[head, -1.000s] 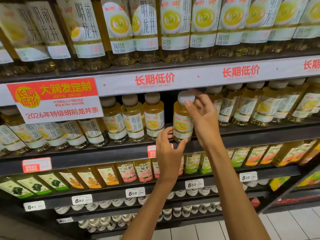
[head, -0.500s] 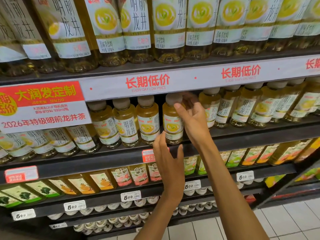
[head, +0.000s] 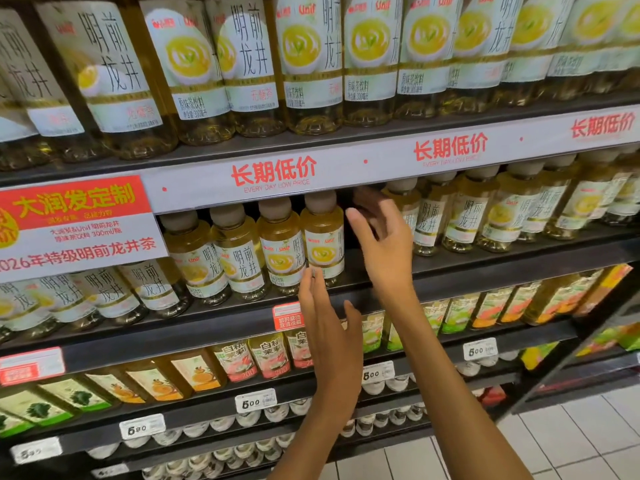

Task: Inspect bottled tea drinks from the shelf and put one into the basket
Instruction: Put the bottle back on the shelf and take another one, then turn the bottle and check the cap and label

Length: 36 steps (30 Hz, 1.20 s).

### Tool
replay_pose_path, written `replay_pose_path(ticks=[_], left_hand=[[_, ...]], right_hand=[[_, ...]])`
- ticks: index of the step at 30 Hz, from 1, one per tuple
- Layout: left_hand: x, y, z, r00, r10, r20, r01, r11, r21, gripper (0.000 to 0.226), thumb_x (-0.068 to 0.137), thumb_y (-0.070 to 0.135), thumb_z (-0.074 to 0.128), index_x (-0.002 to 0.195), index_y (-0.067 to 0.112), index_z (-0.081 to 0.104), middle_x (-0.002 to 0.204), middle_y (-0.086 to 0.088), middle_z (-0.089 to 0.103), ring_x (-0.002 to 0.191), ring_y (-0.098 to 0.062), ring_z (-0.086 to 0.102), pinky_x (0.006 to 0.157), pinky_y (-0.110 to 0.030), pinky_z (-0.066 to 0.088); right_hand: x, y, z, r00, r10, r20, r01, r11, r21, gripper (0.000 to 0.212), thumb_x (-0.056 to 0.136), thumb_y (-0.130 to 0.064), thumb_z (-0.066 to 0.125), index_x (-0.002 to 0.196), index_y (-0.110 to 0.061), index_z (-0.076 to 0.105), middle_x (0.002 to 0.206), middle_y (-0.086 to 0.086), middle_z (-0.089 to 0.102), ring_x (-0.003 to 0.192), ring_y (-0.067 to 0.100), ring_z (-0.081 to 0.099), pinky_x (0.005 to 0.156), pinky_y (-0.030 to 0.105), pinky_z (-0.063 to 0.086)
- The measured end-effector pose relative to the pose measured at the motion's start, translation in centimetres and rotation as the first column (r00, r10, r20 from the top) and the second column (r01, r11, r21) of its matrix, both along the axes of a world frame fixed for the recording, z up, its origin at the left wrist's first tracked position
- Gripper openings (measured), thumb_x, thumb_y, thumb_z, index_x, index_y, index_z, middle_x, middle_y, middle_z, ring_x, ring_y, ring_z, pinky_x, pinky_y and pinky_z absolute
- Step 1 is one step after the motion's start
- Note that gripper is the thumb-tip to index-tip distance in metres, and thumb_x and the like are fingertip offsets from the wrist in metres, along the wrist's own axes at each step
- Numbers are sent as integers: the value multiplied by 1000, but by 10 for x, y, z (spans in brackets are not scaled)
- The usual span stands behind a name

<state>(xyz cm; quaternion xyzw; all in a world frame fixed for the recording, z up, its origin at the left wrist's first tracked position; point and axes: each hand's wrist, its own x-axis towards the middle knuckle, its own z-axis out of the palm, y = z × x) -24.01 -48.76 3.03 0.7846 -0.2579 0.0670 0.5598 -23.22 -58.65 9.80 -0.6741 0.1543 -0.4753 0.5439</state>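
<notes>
I see both hands open: left hand (head: 330, 327) below the beige-capped golden plastic tea bottle (head: 322, 239) at the dark shelf's front edge (head: 485, 268), right hand (head: 382, 244) beside it, fingertips blurred.

Top-row bottles (head: 304, 64) lose their caps to the upper frame edge. Right hand (head: 384, 244) fingertips blur in shelf shadow; we cannot read the small price tags (head: 255, 400).

This is a shop, a supermarket aisle. Dark shelves (head: 485, 268) carry rows of bottled tea drinks (head: 239, 261). Price tags (head: 255, 400) and a red promotion sign (head: 78, 220) hang on the shelf edges.
</notes>
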Motion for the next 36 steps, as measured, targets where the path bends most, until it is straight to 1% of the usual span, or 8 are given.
replay_pose_path(ticks=[2, 5, 11, 16, 19, 23, 29, 36], left_hand=[[-4, 1, 4, 999, -5, 35, 7, 999, -54, 57, 91, 0, 53, 143, 15, 36, 148, 9, 26, 135, 2, 25, 102, -2, 23], [-6, -4, 9, 997, -68, 39, 70, 996, -55, 49, 91, -1, 51, 135, 18, 46, 137, 9, 39, 127, -1, 36, 95, 3, 26], [-3, -20, 17, 966, -260, 15, 258, 964, 62, 43, 91, 1, 51, 132, 11, 49, 134, -3, 51, 117, -1, 42, 91, 4, 25], [8, -33, 23, 938, -341, -63, 345, 935, 81, 55, 93, 5, 52, 144, 12, 34, 145, -2, 40, 133, -11, 36, 104, -14, 27], [9, -35, 24, 931, -353, -90, 359, 931, 66, 59, 92, 7, 54, 146, 13, 29, 148, -3, 37, 136, -14, 34, 111, -25, 30], [10, -35, 21, 919, -370, -135, 380, 923, 57, 65, 91, 7, 57, 148, 14, 25, 151, -5, 34, 139, -17, 32, 113, -29, 30], [9, -27, 26, 863, -490, -125, 492, 871, -21, 79, 85, 17, 70, 149, 21, 24, 148, 0, 37, 134, -6, 36, 108, -24, 35], [-8, 17, 41, 816, -556, -157, 509, 821, -260, 46, 72, 40, 72, 113, 38, 51, 104, 19, 67, 98, -1, 65, 74, -16, 53]], right_hand=[[-13, -10, 4, 973, -227, 48, 230, 967, -104, 12, 93, -15, 58, 104, -11, 55, 100, 3, 59, 88, -3, 55, 77, 9, 42], [-18, -30, 13, 893, -443, -83, 403, 867, -291, 11, 90, -5, 52, 81, -6, 46, 87, 7, 44, 91, 20, 43, 80, 29, 36], [-9, -52, 16, 747, -475, -465, 225, 839, -495, 34, 88, -2, 48, 56, -6, 37, 74, 23, 53, 84, 38, 50, 77, 42, 31], [-20, -50, 12, 873, -377, -309, 245, 888, -389, 26, 89, -3, 54, 70, -12, 38, 83, 7, 41, 84, 11, 35, 66, 20, 28], [-31, -44, 5, 941, -289, -178, 211, 908, -362, 19, 90, -17, 64, 88, -7, 48, 92, 4, 45, 82, 6, 39, 72, 10, 34], [-45, -33, -2, 983, -163, -91, 142, 969, -204, 30, 90, -18, 65, 116, -22, 51, 112, -17, 51, 105, -11, 48, 90, 10, 38], [-67, -9, 16, 990, -25, 140, 34, 998, -62, 32, 87, -6, 67, 117, -16, 60, 116, -5, 62, 107, 8, 60, 87, 20, 49], [-81, 17, 44, 986, 100, 131, -107, 993, 46, 27, 83, -19, 71, 109, -21, 63, 104, -5, 68, 98, 11, 66, 80, 24, 54]])
